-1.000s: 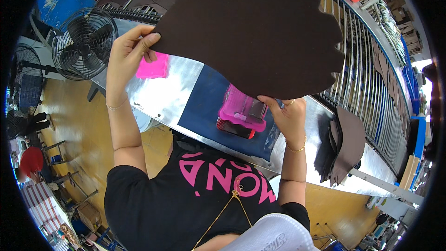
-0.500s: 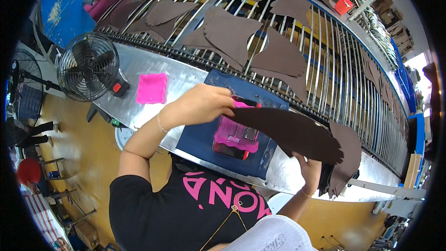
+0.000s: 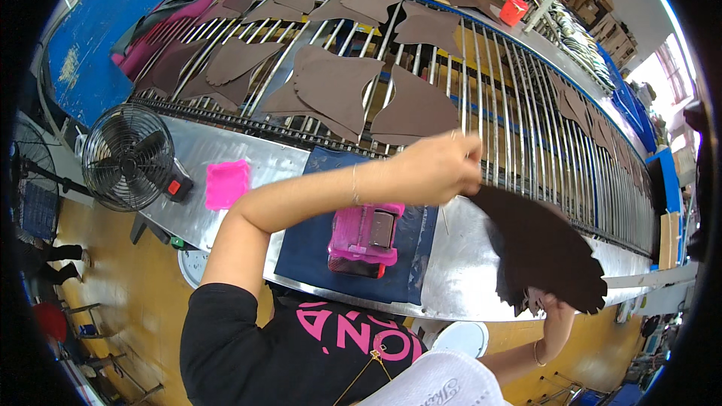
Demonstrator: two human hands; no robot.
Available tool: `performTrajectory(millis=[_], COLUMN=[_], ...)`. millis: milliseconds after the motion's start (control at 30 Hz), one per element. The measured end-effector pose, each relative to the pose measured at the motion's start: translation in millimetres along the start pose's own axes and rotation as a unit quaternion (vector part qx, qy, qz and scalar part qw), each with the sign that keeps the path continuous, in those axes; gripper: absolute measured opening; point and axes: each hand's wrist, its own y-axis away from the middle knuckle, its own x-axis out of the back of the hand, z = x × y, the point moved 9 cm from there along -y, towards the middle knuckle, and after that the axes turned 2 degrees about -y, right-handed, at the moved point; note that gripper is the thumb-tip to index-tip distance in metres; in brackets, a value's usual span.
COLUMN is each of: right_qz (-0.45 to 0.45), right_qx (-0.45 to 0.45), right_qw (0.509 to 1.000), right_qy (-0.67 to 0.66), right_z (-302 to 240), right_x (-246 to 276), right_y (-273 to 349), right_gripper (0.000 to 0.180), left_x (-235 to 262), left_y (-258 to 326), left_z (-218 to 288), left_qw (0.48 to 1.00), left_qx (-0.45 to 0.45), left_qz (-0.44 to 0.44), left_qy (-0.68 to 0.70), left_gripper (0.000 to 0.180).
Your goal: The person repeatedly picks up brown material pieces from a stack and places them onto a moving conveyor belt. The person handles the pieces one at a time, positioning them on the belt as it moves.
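A dark brown flat cut piece with a scalloped end (image 3: 545, 244) is stretched between my two hands at the right of the metal table. My left hand (image 3: 436, 169) reaches across and pinches its upper left tip. My right hand (image 3: 558, 317) grips the lower edge near the scalloped end, its fingers partly hidden. Other dark pieces (image 3: 510, 289) show beneath it at the table's front edge; how they lie is hard to tell. Left of the hands, a pink tray (image 3: 347, 234) with a dark rectangular block sits on a red and black base, on a dark blue mat (image 3: 301, 249).
Behind the table runs a rack of metal bars (image 3: 481, 98) carrying several brown cut pieces (image 3: 338, 86). A pink square dish (image 3: 227, 185) and a black fan (image 3: 128, 156) stand at left. A red container (image 3: 514, 10) is at the far side.
Both hands have moved right with the brown piece, away from the pink tray and over the pieces at the table's right. The view has shifted too.
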Motion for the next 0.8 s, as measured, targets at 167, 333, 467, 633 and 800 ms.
performTrajectory(millis=[167,333,467,633,800], right_qz=[0.113,0.022,-0.05,-0.082,-0.06], right_qx=[0.065,-0.034,-0.067,-0.102,-0.172], right_qw=[0.991,0.992,0.899,0.813,0.774], right_qy=[-0.041,-0.12,-0.429,-0.568,-0.607], right_z=[-46.9,-45.0,-1.6,6.7,13.1], right_x=[-14.3,-122.0,-241.8,-343.0,-418.5], right_y=[-37.9,-102.5,-142.7,-188.6,-229.9], right_gripper=[0.022,0.015,0.023,0.062,0.054], left_x=[38.4,57.5,111.9,166.2,186.9], left_y=[-65.6,-81.5,-62.3,4.4,90.0], left_z=[-0.3,-5.2,-16.0,-28.2,-44.7], left_qw=[0.987,0.924,0.925,0.947,0.921], left_qx=[-0.076,-0.099,-0.05,0.046,0.221], left_qz=[0.071,0.096,0.221,0.215,0.221], left_qy=[-0.126,-0.356,-0.304,-0.233,-0.234], left_gripper=[0.003,0.015,0.05,0.05,0.051])
